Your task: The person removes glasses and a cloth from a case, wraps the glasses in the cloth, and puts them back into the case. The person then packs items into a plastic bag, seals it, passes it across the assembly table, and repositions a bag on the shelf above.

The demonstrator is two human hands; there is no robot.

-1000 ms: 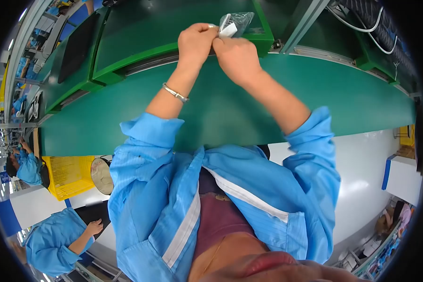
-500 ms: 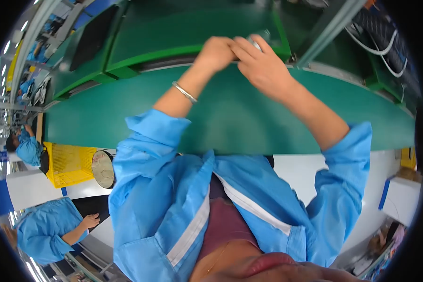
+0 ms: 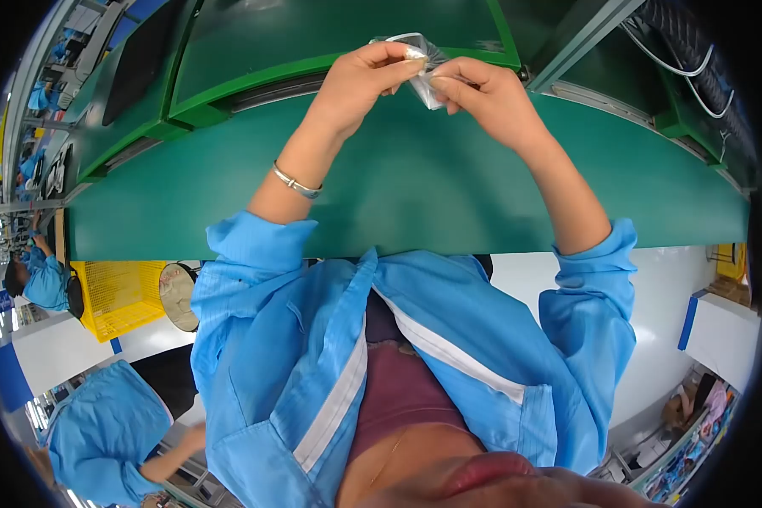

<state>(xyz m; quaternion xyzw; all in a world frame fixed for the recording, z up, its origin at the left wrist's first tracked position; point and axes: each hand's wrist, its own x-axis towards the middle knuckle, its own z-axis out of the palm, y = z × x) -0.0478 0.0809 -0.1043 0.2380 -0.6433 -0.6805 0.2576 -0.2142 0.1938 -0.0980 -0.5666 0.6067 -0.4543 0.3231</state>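
A small clear plastic bag (image 3: 428, 93), crinkled and shiny, is held up over the far side of the green work surface (image 3: 381, 182). My left hand (image 3: 357, 83), with a silver bangle on its wrist, pinches the bag from the left between thumb and fingers. From the right, my right hand (image 3: 493, 100) grips the bag's other side, thumb against curled fingers. I cannot make out whether anything is inside the bag.
A green-framed raised shelf (image 3: 313, 68) runs along the far edge, with a metal post (image 3: 580, 46) and white cables (image 3: 694, 72) at right. On the left are a yellow crate (image 3: 118, 292), a round stool (image 3: 179, 296) and a co-worker in blue (image 3: 110, 423).
My hands have moved apart and slightly left, and the plastic bag now shows between them. The co-worker at lower left has shifted, with an arm reaching lower.
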